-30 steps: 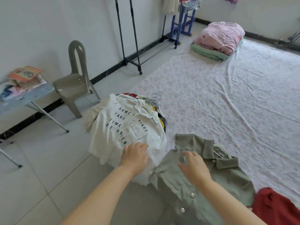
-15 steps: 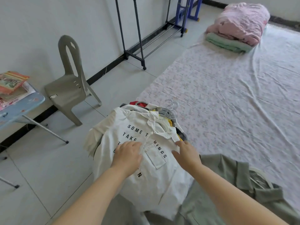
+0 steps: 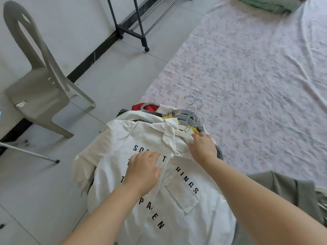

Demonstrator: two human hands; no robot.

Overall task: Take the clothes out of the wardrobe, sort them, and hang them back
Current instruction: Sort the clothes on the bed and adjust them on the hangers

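Floor: pale tiles (image 3: 123, 71) beside a flowered sheet (image 3: 247, 68); the clothes pile sits at the sheet's near edge.
Left hand (image 3: 143, 171): flat, fingers straight, pressing on the white shirt (image 3: 123, 138).
Right hand (image 3: 201, 149): fingers stretched to the collar's hanger; whether they pinch it, I cannot tell.
White shirt: on top of the pile, front unbuttoned, black lettering, chest pocket, soft and creased.
Risk: the hooks (image 3: 194, 110) are bunched together, so lifting one hanger would likely drag its neighbours; the open shirt could slide off.
Around: green shirt (image 3: 283, 188) on the right; chair (image 3: 39, 89) well apart.
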